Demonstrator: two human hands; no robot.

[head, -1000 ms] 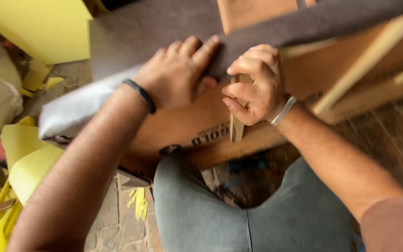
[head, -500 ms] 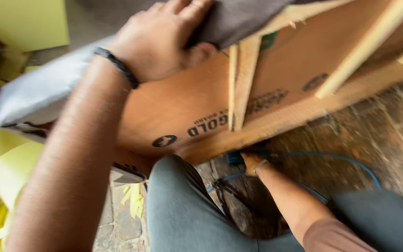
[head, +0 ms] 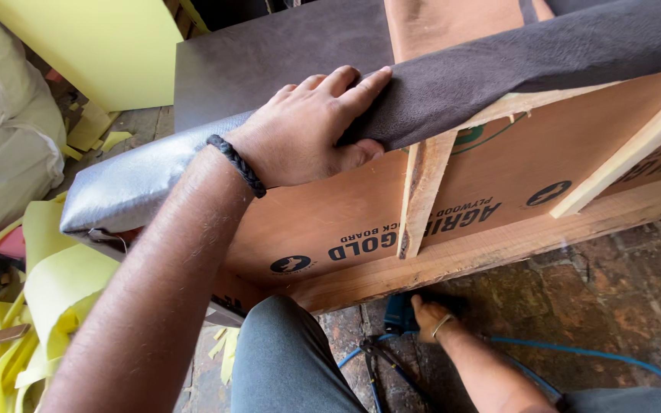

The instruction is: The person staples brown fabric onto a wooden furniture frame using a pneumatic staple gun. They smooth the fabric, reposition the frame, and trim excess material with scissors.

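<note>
Since half a second ago your view has swung back over the frame, bringing the vertical batten to centre, while your left hand has kept its place and your right hand has stayed low at the floor. Your left hand lies spread, palm down, fingers together and thumb hooked under, pressing the brown suede-like upholstery fabric over the top rail of the plywood frame. Your right hand reaches beneath the frame to a dark blue tool on the stone floor; whether those fingers have closed on it you cannot tell from here. A blue hose trails away from it.

To hold well, keep the palm flat and the pull even, so the cloth stays taut and unwrinkled along the rail.

The plywood is smooth and orange-brown, braced by pale rough-sawn battens. The fabric's silvery grey backing shows at the left end. Soft yellow foam offcuts curl on the floor.
</note>
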